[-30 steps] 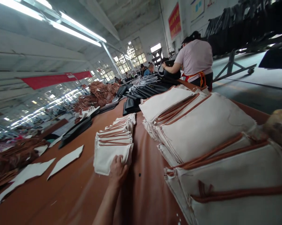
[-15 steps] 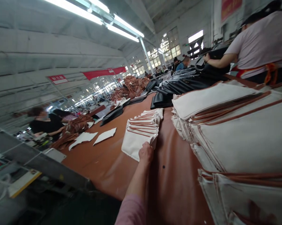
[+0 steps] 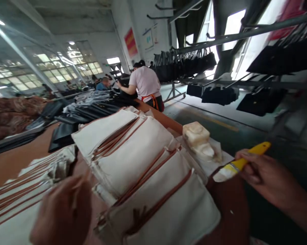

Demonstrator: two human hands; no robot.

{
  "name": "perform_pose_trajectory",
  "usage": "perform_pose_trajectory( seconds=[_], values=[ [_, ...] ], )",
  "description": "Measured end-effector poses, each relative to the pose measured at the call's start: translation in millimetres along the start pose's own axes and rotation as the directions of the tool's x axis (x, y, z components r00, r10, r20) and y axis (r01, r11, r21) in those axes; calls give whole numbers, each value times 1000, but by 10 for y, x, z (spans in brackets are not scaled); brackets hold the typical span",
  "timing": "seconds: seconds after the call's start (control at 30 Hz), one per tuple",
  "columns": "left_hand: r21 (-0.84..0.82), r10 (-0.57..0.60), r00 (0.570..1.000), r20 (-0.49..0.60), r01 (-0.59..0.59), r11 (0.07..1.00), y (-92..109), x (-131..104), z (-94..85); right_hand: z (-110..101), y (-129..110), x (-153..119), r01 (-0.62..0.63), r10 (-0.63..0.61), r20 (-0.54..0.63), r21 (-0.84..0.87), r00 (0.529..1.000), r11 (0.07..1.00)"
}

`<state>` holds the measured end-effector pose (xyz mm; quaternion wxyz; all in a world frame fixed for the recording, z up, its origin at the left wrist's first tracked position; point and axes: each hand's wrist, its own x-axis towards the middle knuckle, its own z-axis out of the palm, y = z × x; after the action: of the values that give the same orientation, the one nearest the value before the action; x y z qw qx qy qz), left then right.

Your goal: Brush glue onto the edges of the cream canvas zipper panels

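Observation:
My right hand (image 3: 268, 180), at the right, is closed round the yellow handle of a paintbrush (image 3: 241, 161). The brush's bristles are coated in white and point left, just beyond the table edge stack. My left hand (image 3: 64, 211) is smeared by motion at the lower left, so its fingers do not show clearly. It hovers between a fanned row of white pieces with brown edging (image 3: 33, 183) and a big stack of white fabric pouches with brown edging (image 3: 140, 156). A whitish, glue-smeared plastic container (image 3: 196, 134) stands behind the stack, left of the brush.
Black leather pieces (image 3: 97, 109) under clear wrapping lie farther along the brown-covered table (image 3: 51, 132). A co-worker in a light shirt (image 3: 145, 81) stands at the far end. Metal racks with black bags (image 3: 184, 66) line the right. Crumpled brown pieces (image 3: 13, 112) are heaped at left.
The view has swung right. My left hand has come off the fanned white pieces and moved nearer the big stack. My right hand with the paintbrush has come into view.

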<state>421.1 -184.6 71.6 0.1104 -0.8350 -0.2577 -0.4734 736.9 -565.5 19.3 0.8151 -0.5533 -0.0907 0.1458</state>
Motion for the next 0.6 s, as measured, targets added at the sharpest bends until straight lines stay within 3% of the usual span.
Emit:
perform_pose_trajectory(
  seconds=[0.03,0.1,0.17,0.2,0.3,0.4,0.47,0.53,0.6],
  values=[
    [-75,162,983,83,-156,985,344,-8,48,-25,-15,9,-16,16,8,15,1000,1000],
    [-176,389,879,275,-352,919,993,-37,209,-67,-26,7,-23,21,37,49,999,999],
    [-129,375,830,412,-354,926,1473,-50,419,-139,-43,-12,-29,24,56,79,998,996],
    [-67,327,831,450,-334,940,1633,-45,516,-192,-60,-21,-29,24,53,90,998,996],
    [123,237,865,442,-320,939,1892,-13,673,-406,-147,-36,-8,5,24,111,1000,994],
    [165,270,903,333,-338,927,2064,-61,652,-623,-211,-39,20,-18,-10,118,1000,993],
    [80,321,879,353,-370,926,2221,-169,630,-718,-196,-39,27,-26,-15,109,1000,994],
    [-1,340,816,467,-384,923,2398,-311,648,-750,-138,-21,39,-38,-5,96,999,995],
    [19,288,776,561,-360,933,2554,-439,705,-726,-69,52,69,-69,-8,82,998,994]
  ],
)
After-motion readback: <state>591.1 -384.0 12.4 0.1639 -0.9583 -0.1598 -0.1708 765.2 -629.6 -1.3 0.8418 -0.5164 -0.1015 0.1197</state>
